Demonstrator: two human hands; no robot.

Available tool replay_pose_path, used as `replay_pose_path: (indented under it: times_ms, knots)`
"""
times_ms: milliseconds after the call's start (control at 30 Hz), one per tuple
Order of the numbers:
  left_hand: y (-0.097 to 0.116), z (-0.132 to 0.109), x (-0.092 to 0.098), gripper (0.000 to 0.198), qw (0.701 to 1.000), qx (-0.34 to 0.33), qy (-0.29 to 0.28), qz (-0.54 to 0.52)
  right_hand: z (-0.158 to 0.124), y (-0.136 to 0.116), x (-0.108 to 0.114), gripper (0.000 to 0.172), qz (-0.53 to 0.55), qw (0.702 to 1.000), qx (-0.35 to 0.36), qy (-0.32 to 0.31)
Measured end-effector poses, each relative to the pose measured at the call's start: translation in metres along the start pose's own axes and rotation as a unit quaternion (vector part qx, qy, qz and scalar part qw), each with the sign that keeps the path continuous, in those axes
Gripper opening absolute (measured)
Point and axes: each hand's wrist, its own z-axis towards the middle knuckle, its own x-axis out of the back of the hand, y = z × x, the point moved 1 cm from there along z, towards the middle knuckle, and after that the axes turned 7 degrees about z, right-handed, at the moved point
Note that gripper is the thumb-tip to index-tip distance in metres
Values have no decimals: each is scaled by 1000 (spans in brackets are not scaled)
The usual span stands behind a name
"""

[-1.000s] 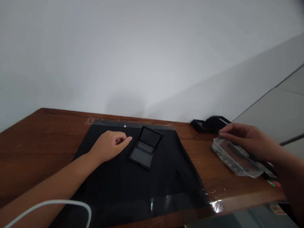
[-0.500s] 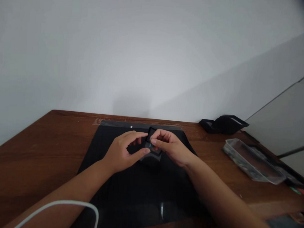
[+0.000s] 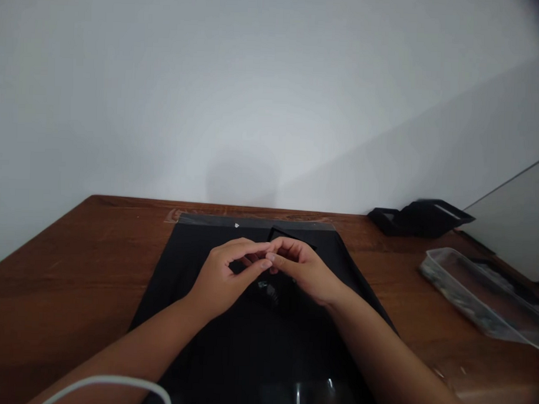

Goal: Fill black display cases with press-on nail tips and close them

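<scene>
My left hand [image 3: 229, 274] and my right hand [image 3: 300, 268] meet fingertip to fingertip above a black mat [image 3: 255, 349]. Thumb and fingers of the right hand are pinched together. The left thumb and forefinger close in against them from the other side. Whatever lies between the fingertips is too small and covered to make out. Just behind the right hand shows the edge of a black, flat-rimmed object [image 3: 290, 233], mostly hidden. Below the fingers, something glossy and dark [image 3: 267, 289] catches the light on the mat.
Clear tape [image 3: 255, 223] runs along the mat's far edge, with a tiny white bit [image 3: 237, 225] near it. To the right on the wooden table [image 3: 73, 260] are black containers [image 3: 423, 219] and a clear plastic box [image 3: 478, 297] holding small items. A white cable [image 3: 113, 381] crosses my left forearm.
My left hand has moved right and its fingertips have come together with those of my right hand. The small item visible at my right fingers before is now hidden. The view has shifted slightly left.
</scene>
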Motion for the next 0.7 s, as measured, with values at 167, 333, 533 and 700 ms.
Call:
replay_pose_path:
  times_ms: [167, 333, 533, 700]
  knots:
    - [3, 4, -3, 14, 998, 59, 24, -21, -2, -4, 1, 48, 1, 1000, 23, 10]
    - [9, 5, -8, 17, 995, 89, 30, -33, -8, -8, 0, 46, 5, 1000, 23, 19]
    - [12, 3, -8, 26, 994, 101, 25, -24, -14, -13, -2, 39, 8, 999, 50, 16]
    - [-1, 9, 7, 38, 992, 117, 46, 8, -16, -20, 11, 34, -23, 998, 62, 11]
